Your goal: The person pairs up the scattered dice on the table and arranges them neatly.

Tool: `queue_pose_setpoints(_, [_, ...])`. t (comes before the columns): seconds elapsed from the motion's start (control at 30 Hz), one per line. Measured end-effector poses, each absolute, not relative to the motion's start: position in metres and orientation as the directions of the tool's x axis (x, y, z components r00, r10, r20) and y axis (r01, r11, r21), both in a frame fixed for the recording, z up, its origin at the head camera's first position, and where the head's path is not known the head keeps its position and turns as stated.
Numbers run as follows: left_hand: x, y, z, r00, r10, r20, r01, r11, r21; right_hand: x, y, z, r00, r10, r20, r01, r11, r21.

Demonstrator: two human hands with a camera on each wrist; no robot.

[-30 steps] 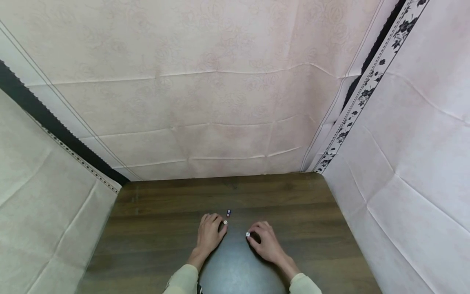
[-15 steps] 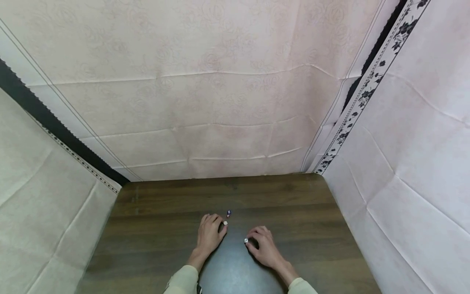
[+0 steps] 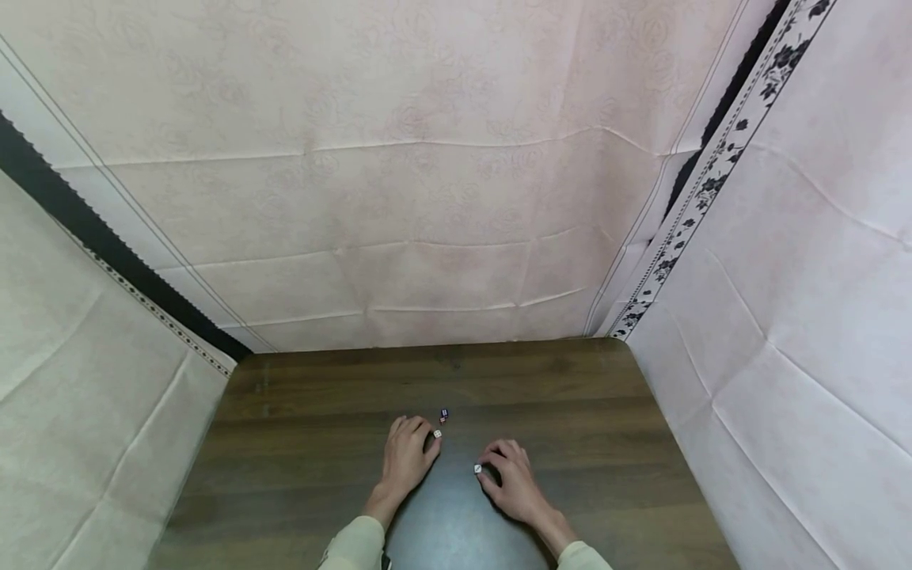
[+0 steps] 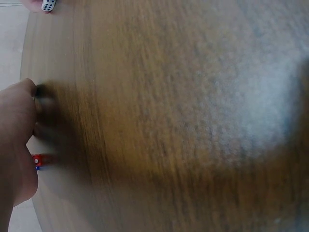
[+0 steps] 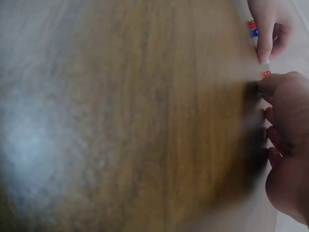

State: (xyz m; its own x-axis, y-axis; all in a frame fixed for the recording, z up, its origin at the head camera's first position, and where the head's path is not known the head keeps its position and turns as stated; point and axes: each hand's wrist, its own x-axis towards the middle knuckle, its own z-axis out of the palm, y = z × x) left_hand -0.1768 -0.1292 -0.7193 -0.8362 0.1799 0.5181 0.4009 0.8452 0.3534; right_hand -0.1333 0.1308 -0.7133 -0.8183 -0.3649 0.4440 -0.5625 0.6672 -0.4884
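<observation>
In the head view my left hand (image 3: 409,457) has its thumb and forefinger around a small white die (image 3: 438,434) on the table. Across from it, my right hand (image 3: 514,480) pinches another white die (image 3: 477,469), whose black pips (image 4: 48,5) show in the left wrist view. A blue die (image 3: 445,413) and a red die (image 3: 442,420) stand together just beyond the left fingertips. From the right wrist, a red die (image 5: 267,73) with white pips appears right at the right fingertips. Palms partly hide the fingers in both wrist views.
The brown wood-grain table (image 3: 321,396) lies beneath both hands. Pale patterned cloth (image 3: 442,237) hangs behind its back edge, and more white cloth (image 3: 805,317) rises along the right side.
My right hand has come a little nearer the front of the table, carrying its white die, mostly in the first half second. The left hand and the red and blue dice have stayed put.
</observation>
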Motion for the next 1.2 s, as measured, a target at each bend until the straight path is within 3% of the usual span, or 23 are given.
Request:
queue_pose_setpoints(0.37, [-0.176,-0.128,-0.721,-0.838,0.178,0.515,0.402,0.841,0.363,-0.132,0.131,-0.718,-0.869,-0.354,0.346,-0.492,0.695,-0.524])
queue_pose_setpoints(0.77, [-0.173,-0.125,-0.716,-0.818,0.169,0.550,0.396,0.858,0.326,-0.130,0.131,-0.713,-0.886,-0.329,0.325,-0.461,0.692,-0.555])
queue_pose_setpoints(1.2, [-0.168,-0.127,-0.710,-0.834,0.175,0.524,0.403,0.841,0.360,-0.130,0.130,-0.713,-0.881,-0.323,0.345,-0.470,0.674,-0.570])
